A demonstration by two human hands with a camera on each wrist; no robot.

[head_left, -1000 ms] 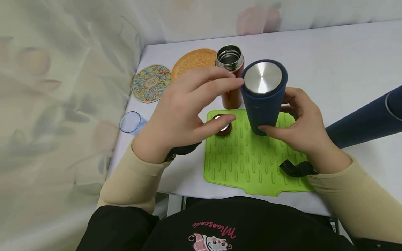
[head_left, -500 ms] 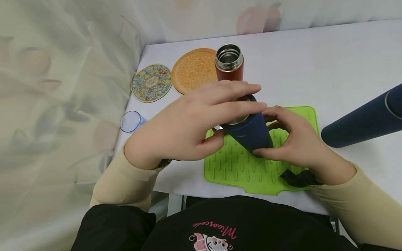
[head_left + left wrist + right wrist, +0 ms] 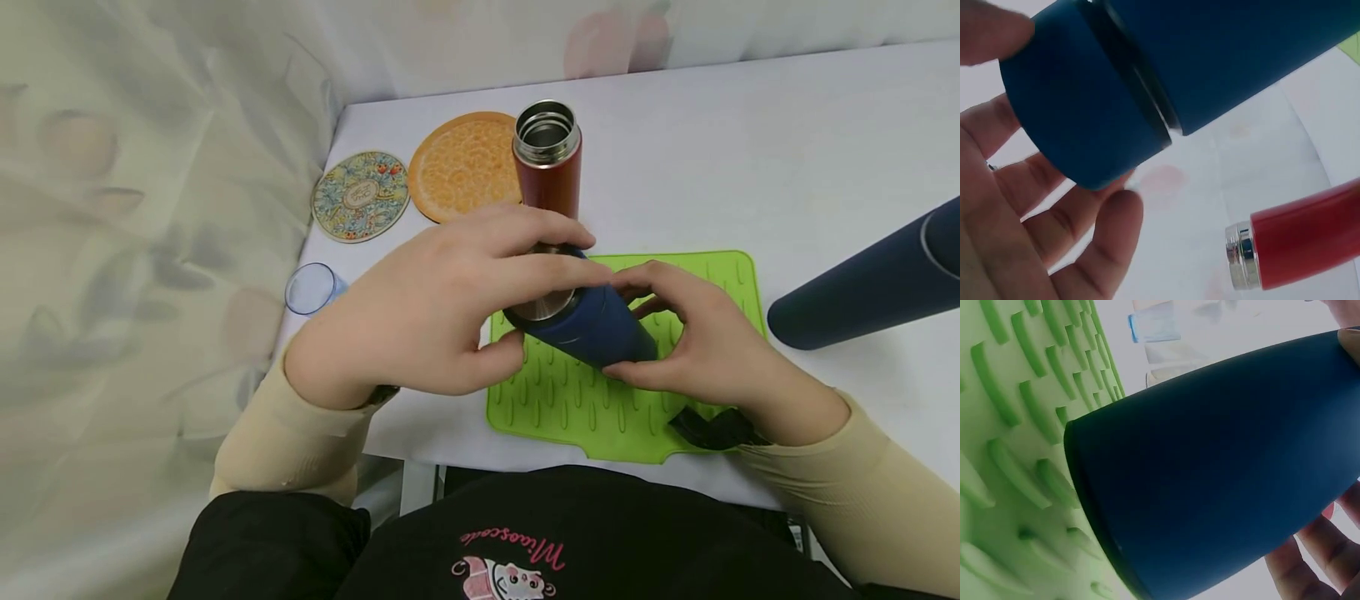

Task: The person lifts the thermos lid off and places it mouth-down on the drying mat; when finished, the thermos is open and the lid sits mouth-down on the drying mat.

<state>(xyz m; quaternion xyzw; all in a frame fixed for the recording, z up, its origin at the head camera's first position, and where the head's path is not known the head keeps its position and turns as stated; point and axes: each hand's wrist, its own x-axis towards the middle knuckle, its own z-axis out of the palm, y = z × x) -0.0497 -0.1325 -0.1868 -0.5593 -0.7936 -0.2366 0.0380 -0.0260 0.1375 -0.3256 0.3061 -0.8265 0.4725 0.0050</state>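
Note:
A dark blue insulated tumbler with a round brushed-steel end leans left over the green ribbed mat. My left hand grips its upper, steel-faced end, thumb on the near side and fingers across the far side. In the left wrist view, a dark groove divides this blue end section from the wider body. The lower end is held by my right hand between thumb and fingers. Whether that end touches the mat I cannot tell. My left hand hides part of the mat.
Behind the mat stands a red thermos bottle with an uncovered steel neck. An orange round mat, a patterned round coaster and a clear blue glass are at the left. A dark blue bottle stands at the right.
The tumbler has come down towards me and tipped left. My left hand has moved from beside its steel end to a grip on it. Over the last half second it has tilted further.

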